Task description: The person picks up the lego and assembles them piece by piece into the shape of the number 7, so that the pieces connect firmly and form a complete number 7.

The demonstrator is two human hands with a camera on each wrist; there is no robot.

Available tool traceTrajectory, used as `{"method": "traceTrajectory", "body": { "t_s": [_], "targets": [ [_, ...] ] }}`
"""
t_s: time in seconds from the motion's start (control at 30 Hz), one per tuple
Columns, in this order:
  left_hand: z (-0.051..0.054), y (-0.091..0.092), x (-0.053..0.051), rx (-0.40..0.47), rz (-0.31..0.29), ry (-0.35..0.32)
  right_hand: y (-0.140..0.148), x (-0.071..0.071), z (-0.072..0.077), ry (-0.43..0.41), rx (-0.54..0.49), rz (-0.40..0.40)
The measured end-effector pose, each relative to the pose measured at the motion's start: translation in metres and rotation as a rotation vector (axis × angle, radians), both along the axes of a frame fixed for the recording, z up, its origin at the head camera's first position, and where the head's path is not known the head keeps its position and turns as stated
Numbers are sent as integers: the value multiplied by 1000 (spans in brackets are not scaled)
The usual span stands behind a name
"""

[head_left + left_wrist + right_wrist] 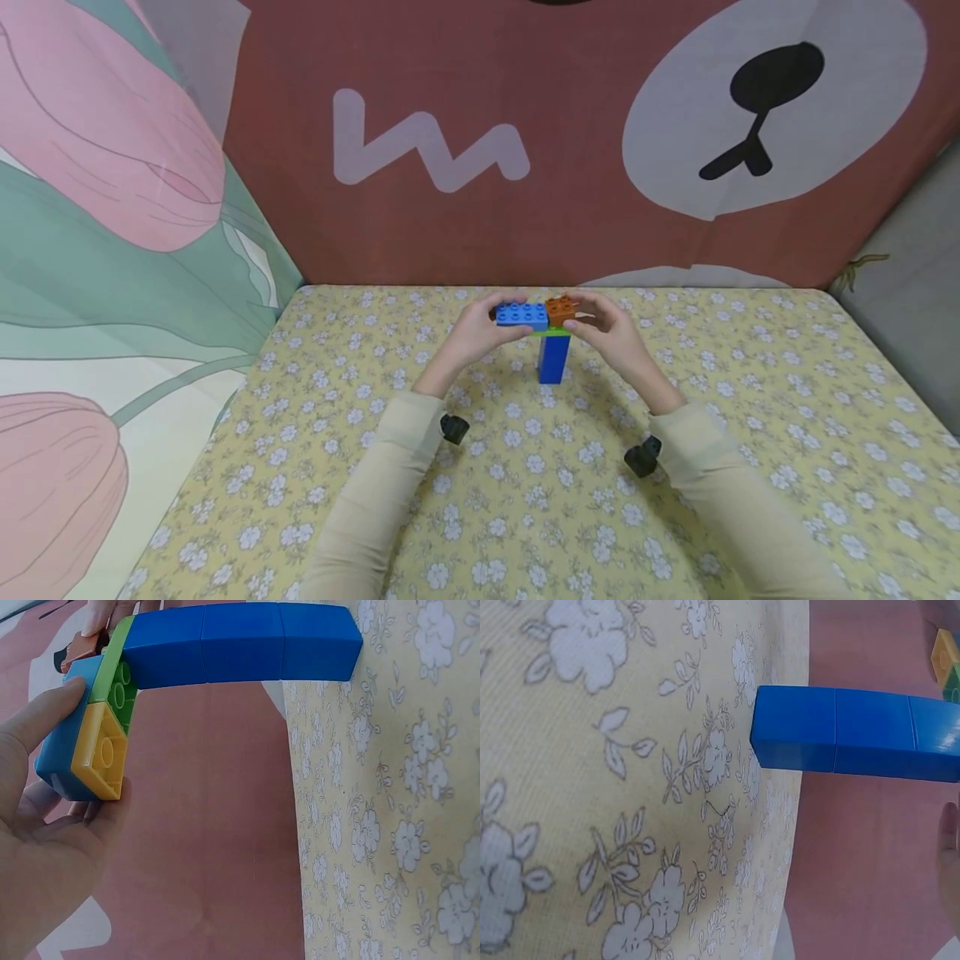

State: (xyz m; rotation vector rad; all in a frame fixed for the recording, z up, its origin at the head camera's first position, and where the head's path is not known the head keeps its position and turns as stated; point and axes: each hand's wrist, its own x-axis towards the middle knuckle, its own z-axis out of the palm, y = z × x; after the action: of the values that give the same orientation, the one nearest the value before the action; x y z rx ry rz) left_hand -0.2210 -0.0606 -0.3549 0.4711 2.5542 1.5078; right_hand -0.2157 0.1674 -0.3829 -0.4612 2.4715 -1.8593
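Note:
A column of stacked dark blue toy building bricks stands upright on the table. On its top lies a green brick, with a yellow brick beside it, overhanging the column. Above these sit a lighter blue brick and, to its right, an orange brick. My left hand grips the lighter blue brick from the left, thumb on the near side. From the right, my right hand pinches the orange brick between thumb and fingers. Only a bit of that hand shows in the right wrist view.
A yellow floral cloth covers the table. Behind it rises a reddish-brown fabric backdrop with a cartoon face. A tulip-print cloth hangs at the left, and a grey surface borders the right side.

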Motion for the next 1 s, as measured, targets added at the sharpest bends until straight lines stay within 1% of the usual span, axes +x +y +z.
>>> {"method": "traceTrajectory", "body": {
  "t_s": [0.17, 0.37, 0.57, 0.63, 0.7, 0.77, 0.87, 1.0],
  "targets": [
    [0, -1, 0, 0, -5, 5, 0, -2, -3, 23, -24, 25],
    [-1, -2, 0, 8, -13, 8, 0, -4, -5, 72, -17, 62],
    [-2, -2, -1, 9, -19, 6, 0, -3, -5, 93, -10, 66],
    [-2, -2, -1, 8, -17, 3, 0, -4, -5, 120, 23, 55],
    [-2, -2, -1, 7, -14, 0, 0, -4, -5, 185, 79, 37],
    [-2, -2, -1, 6, -11, -1, -1, -3, -5, 278, 146, 14],
    [-2, -2, 0, 8, -11, -1, -1, -2, -4, 473, 246, -9],
    [-3, -1, -1, 22, -13, -2, -1, -2, -4, 748, 369, -14]
  ]
}}
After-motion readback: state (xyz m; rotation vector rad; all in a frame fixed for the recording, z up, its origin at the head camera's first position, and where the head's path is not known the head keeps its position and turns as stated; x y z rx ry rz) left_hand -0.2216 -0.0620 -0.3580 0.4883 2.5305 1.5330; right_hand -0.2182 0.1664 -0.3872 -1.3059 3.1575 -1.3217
